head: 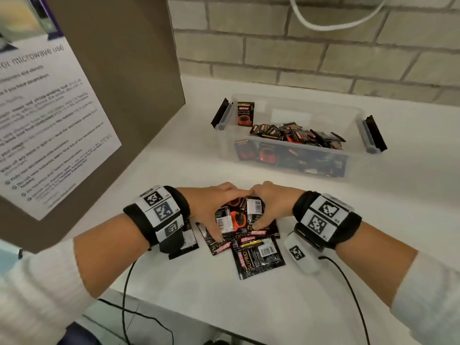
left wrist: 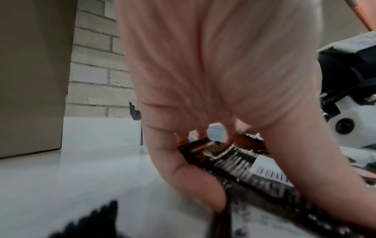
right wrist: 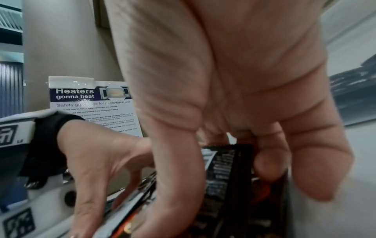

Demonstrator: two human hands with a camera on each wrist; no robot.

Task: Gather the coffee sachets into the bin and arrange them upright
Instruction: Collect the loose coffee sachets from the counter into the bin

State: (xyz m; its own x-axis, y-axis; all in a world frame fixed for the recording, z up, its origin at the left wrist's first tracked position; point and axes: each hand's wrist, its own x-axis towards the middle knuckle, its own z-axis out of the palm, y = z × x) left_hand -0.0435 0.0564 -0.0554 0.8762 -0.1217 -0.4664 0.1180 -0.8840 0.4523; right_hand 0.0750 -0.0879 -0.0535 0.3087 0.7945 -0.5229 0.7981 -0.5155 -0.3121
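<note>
A heap of black-and-red coffee sachets lies on the white counter in front of me. My left hand and right hand cup it from both sides, fingers curled round the sachets and fingertips meeting at the far side. The wrist views show sachets held between curled fingers. One loose sachet lies just below the heap, and another is partly hidden under my left wrist. The clear plastic bin stands behind, with one sachet upright at its left end and several lying jumbled.
A brown panel with a microwave safety notice rises close on the left. A brick wall runs behind the bin, with a white cable hanging on it. The counter's front edge is near my forearms, with black cords trailing over it.
</note>
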